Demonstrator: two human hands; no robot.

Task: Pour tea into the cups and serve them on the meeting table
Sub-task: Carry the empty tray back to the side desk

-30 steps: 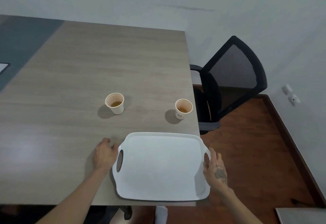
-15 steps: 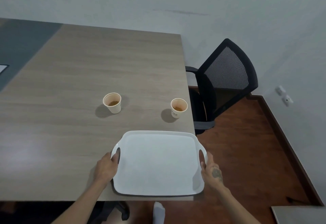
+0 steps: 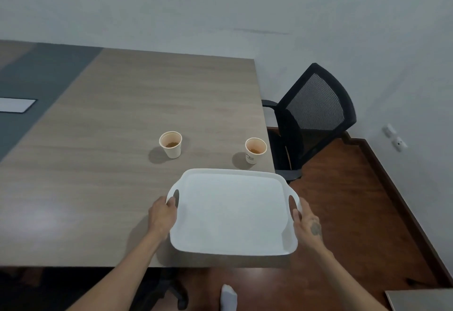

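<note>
Two paper cups with tea stand on the wooden meeting table: the left cup near the middle, the right cup close to the table's right edge. An empty white tray sits at the table's near right corner, overhanging the edge a little. My left hand grips the tray's left handle. My right hand holds the right handle, fingers along its rim.
A black mesh office chair stands beside the table's right edge against the wall. A dark grey strip with a white inset panel runs along the table's left. Brown wooden floor lies to the right; a chair base shows under the table.
Both hands closed from beside the tray onto its handles. The tray has shifted toward me and to the right, and seems slightly raised off the table.
</note>
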